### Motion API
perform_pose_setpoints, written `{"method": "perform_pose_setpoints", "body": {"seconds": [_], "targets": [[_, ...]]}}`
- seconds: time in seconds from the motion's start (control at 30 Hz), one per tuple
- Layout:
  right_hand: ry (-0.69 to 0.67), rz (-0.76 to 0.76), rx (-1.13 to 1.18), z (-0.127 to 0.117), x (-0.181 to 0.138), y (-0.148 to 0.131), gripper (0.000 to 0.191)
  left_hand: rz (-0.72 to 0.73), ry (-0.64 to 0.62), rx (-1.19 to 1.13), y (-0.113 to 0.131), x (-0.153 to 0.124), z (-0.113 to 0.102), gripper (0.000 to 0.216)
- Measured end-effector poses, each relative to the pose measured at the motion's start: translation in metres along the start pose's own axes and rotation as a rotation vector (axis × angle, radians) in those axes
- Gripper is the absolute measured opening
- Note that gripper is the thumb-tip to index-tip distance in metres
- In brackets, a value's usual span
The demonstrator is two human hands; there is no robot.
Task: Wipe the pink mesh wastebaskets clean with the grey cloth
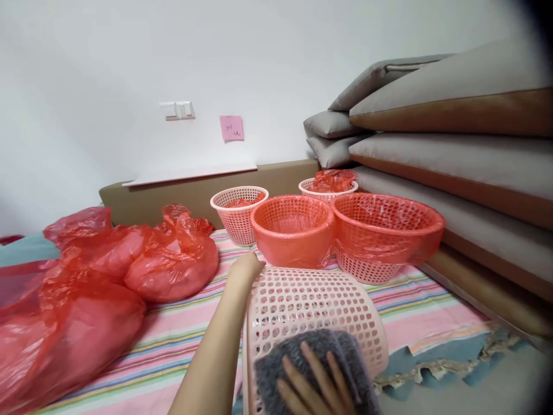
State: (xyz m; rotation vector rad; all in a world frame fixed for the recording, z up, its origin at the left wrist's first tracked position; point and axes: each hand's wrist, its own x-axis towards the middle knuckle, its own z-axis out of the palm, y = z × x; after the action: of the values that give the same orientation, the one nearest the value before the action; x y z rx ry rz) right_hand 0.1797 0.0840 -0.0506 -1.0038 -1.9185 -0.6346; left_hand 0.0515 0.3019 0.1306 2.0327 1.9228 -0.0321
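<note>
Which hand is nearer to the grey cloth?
Right. The right hand presses flat on the grey cloth; the left hand grips the pink basket at its far edge, away from the cloth.

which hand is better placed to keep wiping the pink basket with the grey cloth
The right hand: it lies flat on the grey cloth, pressed against the pink basket. The left hand has its grip on the basket's far rim, steadying it, so it looks less free to wipe.
</note>
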Motion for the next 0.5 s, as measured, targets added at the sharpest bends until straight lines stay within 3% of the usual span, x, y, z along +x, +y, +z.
{"method": "perform_pose_setpoints", "body": {"seconds": [0.17, 0.23, 0.37, 0.5], "targets": [[-0.061, 0.519, 0.027, -0.055, -0.049, 0.05, 0.055, 0.012, -0.018, 0.001, 0.008, 0.003, 0.0, 0.037], [-0.05, 0.624, 0.033, -0.068, -0.055, 0.055, 0.061, 0.014, -0.028, -0.001, 0.01, 0.002, 0.001, 0.037], [-0.069, 0.617, 0.023, -0.066, -0.032, 0.029, 0.061, 0.017, -0.025, 0.01, 0.013, -0.003, 0.001, 0.037], [-0.17, 0.333, 0.135, -0.051, 0.014, -0.022, 0.057, 0.024, -0.019, 0.04, 0.012, -0.01, 0.002, 0.035]]}}
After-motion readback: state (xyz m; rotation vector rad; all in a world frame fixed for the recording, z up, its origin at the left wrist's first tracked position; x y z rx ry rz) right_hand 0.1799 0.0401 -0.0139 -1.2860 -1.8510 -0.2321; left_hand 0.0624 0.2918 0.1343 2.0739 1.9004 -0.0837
